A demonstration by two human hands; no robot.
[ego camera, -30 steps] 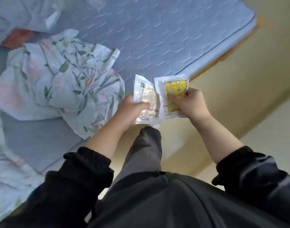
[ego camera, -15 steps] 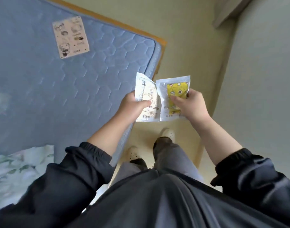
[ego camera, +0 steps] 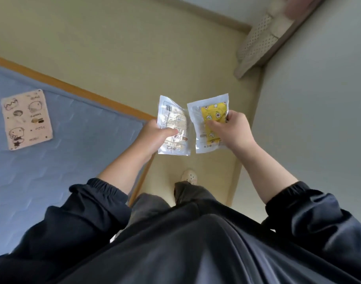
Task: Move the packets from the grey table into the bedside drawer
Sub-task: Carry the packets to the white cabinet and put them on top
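Off the corner of the bed point(ego camera: 73, 160) your left hand point(ego camera: 155, 135) pinches the white packet point(ego camera: 172, 117); your right hand point(ego camera: 231, 133) pinches the yellow packet point(ego camera: 213, 112) farther out, both long axes pointing ahead; drawer unseen.

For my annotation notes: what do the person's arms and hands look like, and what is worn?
The left sleeve and right sleeve are dark, shiny, with gathered elastic cuffs; forearms bare. The left hand and right hand are bare: no gloves, watch or rings visible.

A cartoon sticker sheet point(ego camera: 26, 119) lies on the blue mattress point(ego camera: 73, 144).
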